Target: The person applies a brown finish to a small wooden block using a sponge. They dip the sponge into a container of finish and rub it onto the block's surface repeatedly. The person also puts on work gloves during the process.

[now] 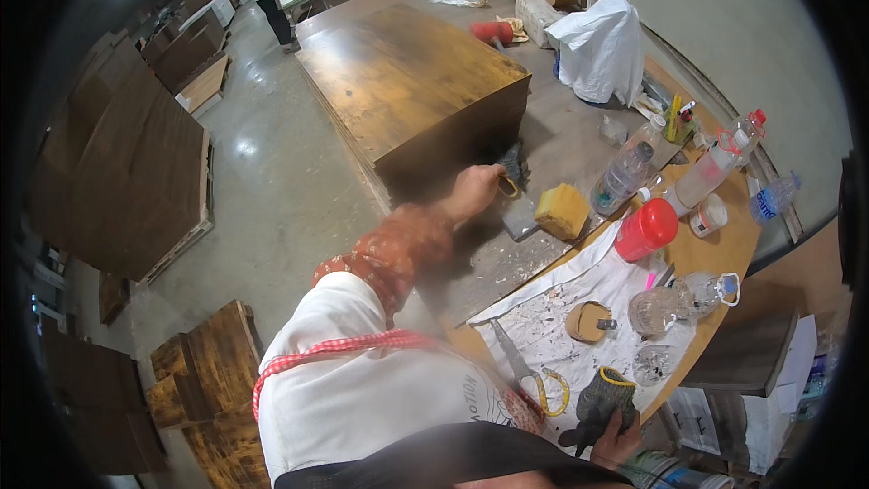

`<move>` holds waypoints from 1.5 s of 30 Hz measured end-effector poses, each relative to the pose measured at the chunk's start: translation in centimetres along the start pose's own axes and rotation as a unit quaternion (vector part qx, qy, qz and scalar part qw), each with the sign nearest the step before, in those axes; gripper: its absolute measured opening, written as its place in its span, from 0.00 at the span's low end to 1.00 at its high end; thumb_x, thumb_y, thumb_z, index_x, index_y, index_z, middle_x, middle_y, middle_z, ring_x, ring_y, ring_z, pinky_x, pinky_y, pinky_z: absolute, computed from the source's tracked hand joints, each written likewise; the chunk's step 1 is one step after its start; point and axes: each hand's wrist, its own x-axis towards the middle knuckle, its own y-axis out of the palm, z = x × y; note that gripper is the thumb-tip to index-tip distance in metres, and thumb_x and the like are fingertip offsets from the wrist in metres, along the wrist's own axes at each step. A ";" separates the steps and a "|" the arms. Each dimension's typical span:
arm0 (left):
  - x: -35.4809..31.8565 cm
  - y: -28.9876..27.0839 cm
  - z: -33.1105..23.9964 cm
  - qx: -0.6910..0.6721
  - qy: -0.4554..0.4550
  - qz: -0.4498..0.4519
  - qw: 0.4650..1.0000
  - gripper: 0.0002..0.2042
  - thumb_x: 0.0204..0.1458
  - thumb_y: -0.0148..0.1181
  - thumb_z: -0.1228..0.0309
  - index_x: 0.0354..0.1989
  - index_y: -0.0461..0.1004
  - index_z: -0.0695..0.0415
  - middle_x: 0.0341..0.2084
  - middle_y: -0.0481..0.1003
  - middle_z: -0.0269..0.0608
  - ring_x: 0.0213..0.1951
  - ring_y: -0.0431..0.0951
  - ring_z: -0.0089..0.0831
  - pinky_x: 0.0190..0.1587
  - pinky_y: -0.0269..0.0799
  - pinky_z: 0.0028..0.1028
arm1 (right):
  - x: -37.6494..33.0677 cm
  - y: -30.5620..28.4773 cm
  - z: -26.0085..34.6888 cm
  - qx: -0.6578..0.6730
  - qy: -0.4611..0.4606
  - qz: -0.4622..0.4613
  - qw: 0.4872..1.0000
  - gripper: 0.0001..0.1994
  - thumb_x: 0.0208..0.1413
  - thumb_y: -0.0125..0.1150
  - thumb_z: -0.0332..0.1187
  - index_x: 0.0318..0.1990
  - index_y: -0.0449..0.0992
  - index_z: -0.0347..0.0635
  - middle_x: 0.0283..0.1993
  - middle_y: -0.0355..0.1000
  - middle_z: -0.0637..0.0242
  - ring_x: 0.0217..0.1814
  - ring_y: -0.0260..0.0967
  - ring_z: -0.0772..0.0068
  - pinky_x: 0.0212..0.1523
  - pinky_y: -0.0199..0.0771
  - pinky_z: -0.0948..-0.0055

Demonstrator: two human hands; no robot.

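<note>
That worker's left hand [476, 191] pinches a yellow-cuffed glove [513, 166] beside stacked boards [412, 81]; the right hand [619, 442] grasps another glove [604, 406].

Worker's clothing: white top, rust-red patterned oversleeve, checked band.
White top [335, 407], soft creased cloth, covering the trunk and the upper left arm; dark print [484, 398] on its front, lettering with line drawing, inverted in this view and partly cut off; gingham band [358, 348], narrow, small red-and-white check, crossing the white cloth; left oversleeve [398, 243], rust-red with small pale motifs, loose and puckered, its upper end meeting the white sleeve; reddish patterned cloth [523, 409], right side, mostly hidden; black area [453, 455], lowest edge, smooth and blurred, garment kind unclear; left hand [477, 190] and right hand [619, 444], both bare.
</note>
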 end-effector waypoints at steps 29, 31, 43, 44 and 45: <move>-0.9 -15.0 -8.6 -0.560 -0.157 0.149 0.800 0.06 0.48 0.56 0.80 0.36 0.71 0.63 0.26 0.74 0.31 0.30 0.72 0.16 0.34 0.66 0.15 | 5.2 11.4 13.2 0.114 -0.255 0.150 0.948 0.13 0.49 0.59 0.26 0.44 0.72 0.35 0.43 0.71 0.54 0.39 0.72 0.56 0.40 0.72 0.66; -1.2 -15.1 -9.9 -0.549 -0.141 0.157 0.809 0.07 0.49 0.56 0.83 0.35 0.70 0.61 0.27 0.74 0.32 0.28 0.72 0.16 0.34 0.66 0.15 | 5.0 11.3 13.3 0.151 -0.229 0.141 0.951 0.11 0.50 0.59 0.25 0.42 0.73 0.34 0.39 0.72 0.55 0.35 0.72 0.58 0.37 0.72 0.69; -5.8 -14.2 -16.6 -0.258 0.194 0.260 0.910 0.11 0.41 0.61 0.80 0.35 0.71 0.60 0.33 0.73 0.44 0.33 0.75 0.42 0.33 0.72 0.32 | 4.5 13.3 14.4 0.362 0.001 0.273 0.891 0.05 0.59 0.52 0.27 0.39 0.69 0.35 0.31 0.71 0.70 0.26 0.69 0.84 0.27 0.70 0.85; -6.1 -13.9 -16.7 -0.225 0.246 0.211 0.919 0.11 0.41 0.61 0.79 0.35 0.71 0.60 0.35 0.72 0.45 0.35 0.75 0.42 0.34 0.72 0.32 | 4.5 13.4 14.2 0.378 -0.014 0.267 0.886 0.04 0.59 0.52 0.26 0.39 0.69 0.35 0.31 0.71 0.70 0.26 0.68 0.84 0.27 0.70 0.85; -6.3 -13.8 -16.8 -0.187 0.290 0.159 0.925 0.11 0.41 0.62 0.78 0.35 0.71 0.61 0.37 0.71 0.46 0.36 0.75 0.43 0.35 0.73 0.32 | 4.6 13.5 14.0 0.398 -0.014 0.262 0.879 0.04 0.59 0.52 0.26 0.38 0.69 0.35 0.31 0.71 0.71 0.25 0.68 0.85 0.26 0.69 0.85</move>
